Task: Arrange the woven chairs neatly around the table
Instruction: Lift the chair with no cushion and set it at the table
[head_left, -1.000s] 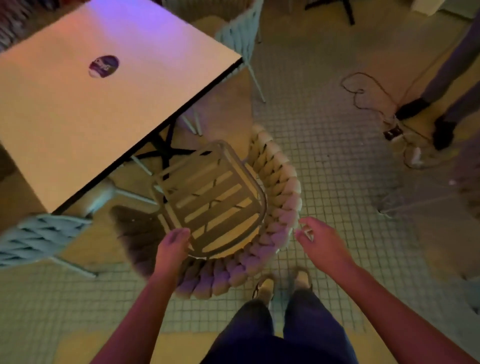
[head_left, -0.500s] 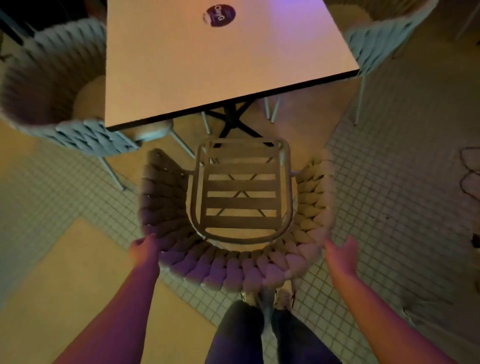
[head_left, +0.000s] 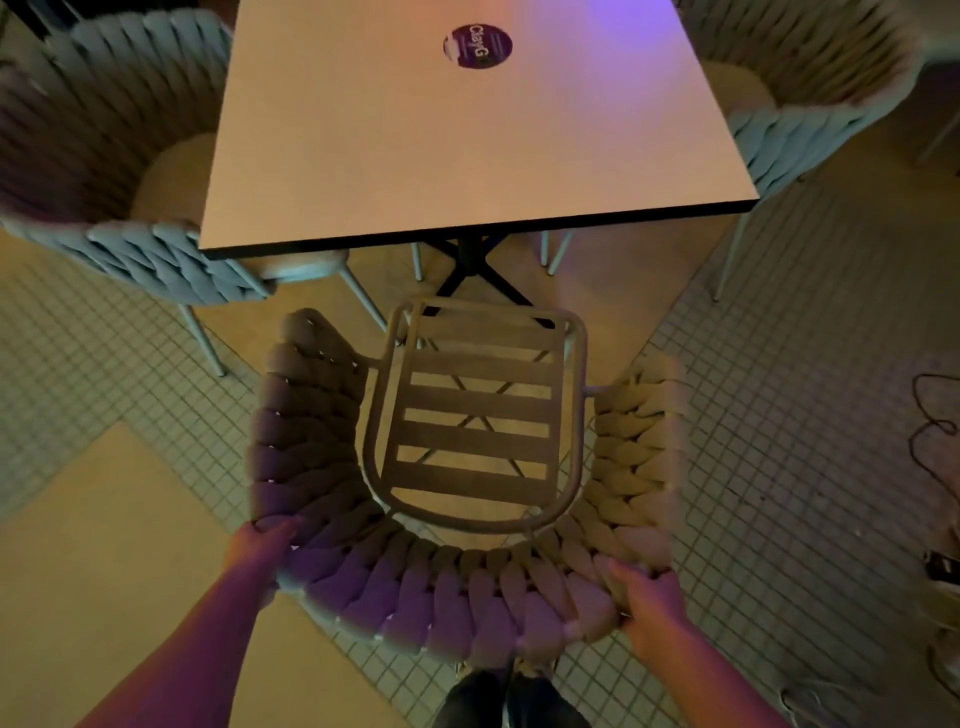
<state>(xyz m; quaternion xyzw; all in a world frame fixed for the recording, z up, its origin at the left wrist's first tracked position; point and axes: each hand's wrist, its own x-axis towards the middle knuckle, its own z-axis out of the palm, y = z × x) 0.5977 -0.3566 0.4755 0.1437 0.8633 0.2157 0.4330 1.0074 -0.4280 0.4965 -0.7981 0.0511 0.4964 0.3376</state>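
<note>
A woven chair (head_left: 457, 592) with a slatted seat and thick braided backrest stands right in front of me, its seat facing the square table (head_left: 363, 156). My left hand (head_left: 260, 545) grips the left rear corner of the backrest. My right hand (head_left: 649, 597) grips the right rear corner. The seat's front edge sits just short of the table's near edge. A second woven chair (head_left: 114, 156) is at the table's left side and a third (head_left: 800, 98) at its right.
A round dark sticker (head_left: 478, 45) lies on the tabletop. The table's black cross base (head_left: 467, 270) shows beneath it. Cables (head_left: 935, 431) and a small device lie on the tiled floor to the right. My feet are just behind the chair.
Both hands have closed on the backrest's rear corners. The chair, angled to the table a second ago, now faces it squarely, and my view has swung round to face the table straight on.
</note>
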